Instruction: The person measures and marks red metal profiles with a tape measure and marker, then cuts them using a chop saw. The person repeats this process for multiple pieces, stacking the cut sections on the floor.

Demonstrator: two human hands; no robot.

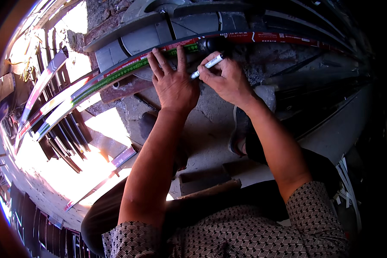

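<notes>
My left hand [175,86] lies with its fingers spread over a long strip with green film [124,72], the fingertips resting on its near end. Behind it runs a longer strip with red printed film [279,38], which stretches far to the right. My right hand [228,81] is closed around a white marker pen [213,61] with a black end. The pen slants down to the left, and its lower end is close beside my left hand; whether it touches anything I cannot tell. A dark rounded part [215,44] sits just beyond my right fingers.
A grey metal machine bed [147,41] with slots lies beyond the strips. Several dark profiles [66,142] are on the sunlit floor at left. A shoe [240,129] stands below my right forearm. Thin white strips [350,189] hang at the right, beside deep shadow.
</notes>
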